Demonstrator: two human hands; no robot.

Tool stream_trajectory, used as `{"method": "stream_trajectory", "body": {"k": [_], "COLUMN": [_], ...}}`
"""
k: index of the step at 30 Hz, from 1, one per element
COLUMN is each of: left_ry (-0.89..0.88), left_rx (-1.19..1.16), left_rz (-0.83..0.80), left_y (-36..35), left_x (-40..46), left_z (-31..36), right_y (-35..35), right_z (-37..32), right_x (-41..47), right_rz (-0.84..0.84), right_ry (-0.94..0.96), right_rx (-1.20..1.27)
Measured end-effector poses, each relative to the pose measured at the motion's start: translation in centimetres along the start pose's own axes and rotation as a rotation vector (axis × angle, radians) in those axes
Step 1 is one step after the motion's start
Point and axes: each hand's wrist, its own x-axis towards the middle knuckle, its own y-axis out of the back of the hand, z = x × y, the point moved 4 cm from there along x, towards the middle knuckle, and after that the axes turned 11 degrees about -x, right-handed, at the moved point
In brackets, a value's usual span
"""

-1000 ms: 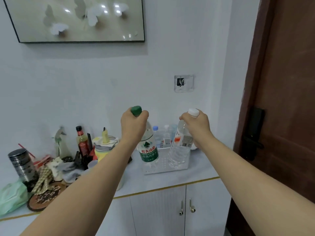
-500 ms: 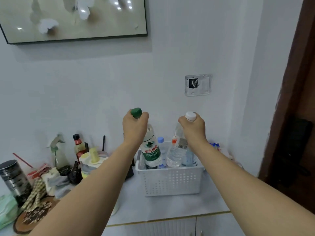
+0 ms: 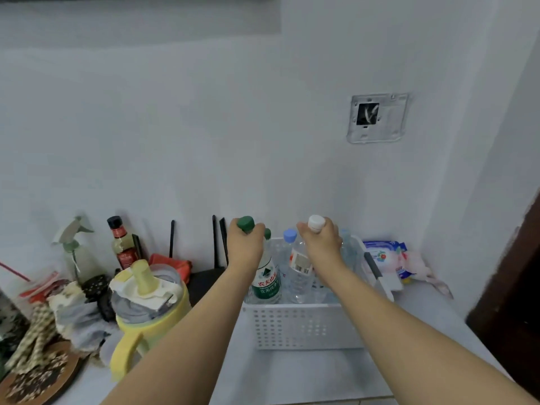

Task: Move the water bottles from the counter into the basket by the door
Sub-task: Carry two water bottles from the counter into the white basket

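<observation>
A white perforated basket (image 3: 306, 328) stands on the counter near the dark door (image 3: 514, 287). My left hand (image 3: 245, 247) grips the neck of a green-capped bottle (image 3: 267, 283) with a green label, its lower part inside the basket at the left. My right hand (image 3: 320, 244) grips the neck of a white-capped clear bottle (image 3: 299, 279), also lowered into the basket. A blue-capped bottle (image 3: 289, 236) stands between them in the basket, and another clear bottle (image 3: 347, 249) shows behind my right hand.
Left of the basket stand a yellow pitcher (image 3: 149, 305), a sauce bottle (image 3: 121, 244), a spray bottle (image 3: 74, 247) and cloths. A wet-wipes pack (image 3: 385, 255) lies right of the basket. Black router antennas (image 3: 217, 241) rise behind.
Both hands have moved forward and down, lowering the two bottles from above the basket into it. The camera has stepped closer and tilted down.
</observation>
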Motion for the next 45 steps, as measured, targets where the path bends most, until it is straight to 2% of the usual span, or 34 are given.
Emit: {"method": "stream_trajectory", "body": {"k": [3,7,11,16,23,30,36,43,45], "left_ry": [0.067,0.11,0.055,0.073,0.041,-0.127,-0.169,-0.164,-0.23], "left_rx": [0.107,0.253,0.382,0.593,0.629,0.639,0.63,0.656,0.634], "left_rz": [-0.017,-0.092,-0.185,-0.377,-0.449,-0.476,-0.459,-0.438,-0.444], "left_y": [0.2,0.3,0.1,-0.3,-0.2,0.7,0.3,0.1,0.1], "left_x": [0.9,1.2,1.5,1.7,0.4,-0.3,-0.7,-1.7,-2.2], "left_z": [-2.7,-4.6,-5.3,-6.3,-6.7,-6.4,-6.5,-5.5,-4.6], "right_y": [-2.0,-3.6,-4.4,-5.0,-3.5,-3.3,-3.3,-2.4,-1.5], "right_z": [2.7,5.4,6.1,5.5,5.9,5.3,5.5,4.9,4.3], "right_x": [0.6,0.7,0.5,0.0,-0.8,-0.9,-1.0,-2.1,-2.6], "right_rz": [-0.01,-0.092,-0.182,-0.286,-0.34,-0.387,-0.488,-0.445,-0.434], "right_ry": [-0.06,-0.093,-0.014,0.043,-0.016,0.043,0.043,0.041,0.068], "right_rx": [-0.116,-0.149,-0.133,-0.107,-0.135,-0.15,-0.181,-0.303,-0.336]}}
